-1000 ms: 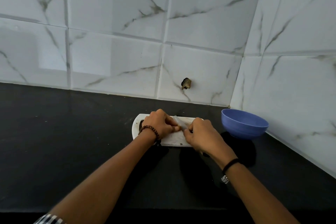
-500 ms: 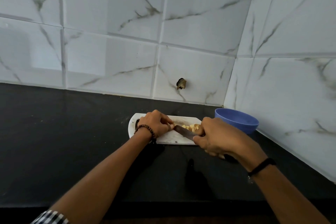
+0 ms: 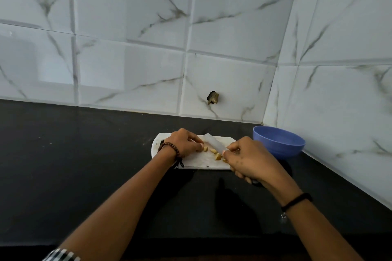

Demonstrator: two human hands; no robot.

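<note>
A small white cutting board lies on the black counter near the wall corner. Several pale yellow cut pieces lie on it. My left hand sits at the board's left end, its fingertips pinching a piece of the same food, which is mostly hidden under the fingers. My right hand grips the handle of a knife; its blade slants up and left across the board, over the cut pieces. The handle is hidden inside my fist.
A blue bowl stands just right of the board, close to the right wall. White marble tiles rise behind and to the right. A small brown fitting sticks out of the back wall. The black counter stretches left and toward me.
My right hand drew back to the right with the knife, then brought the blade over the board again. More cut pieces show beside my left fingers. The camera shifted slightly.
</note>
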